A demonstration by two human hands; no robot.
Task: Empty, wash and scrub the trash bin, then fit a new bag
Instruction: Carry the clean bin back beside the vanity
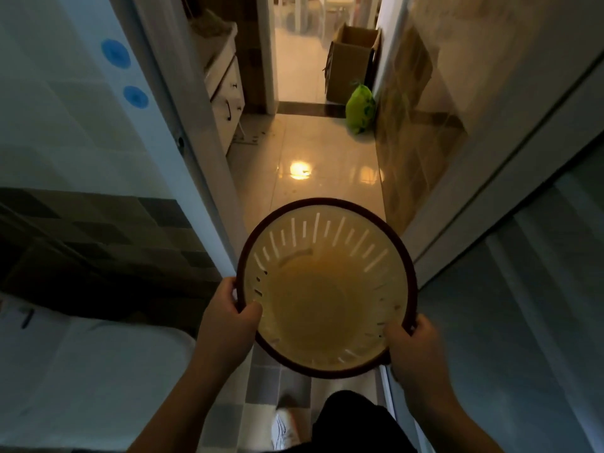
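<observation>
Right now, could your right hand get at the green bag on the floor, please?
Probably not: the right hand grips the bin rim, and the green bag lies far down the hallway by the cardboard box.

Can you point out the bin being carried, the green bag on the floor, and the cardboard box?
trash bin (322, 299): head view, on its pale inner bottom.
green bag (359, 109): head view, on its bulging middle.
cardboard box (348, 70): head view, on its front face.

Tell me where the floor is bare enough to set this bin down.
Both hands, left hand and right hand, hold the bin by its rim. Bare glossy floor lies ahead, between the white cabinet and the tiled wall. Farther on it is crowded: green bag, cardboard box.
</observation>
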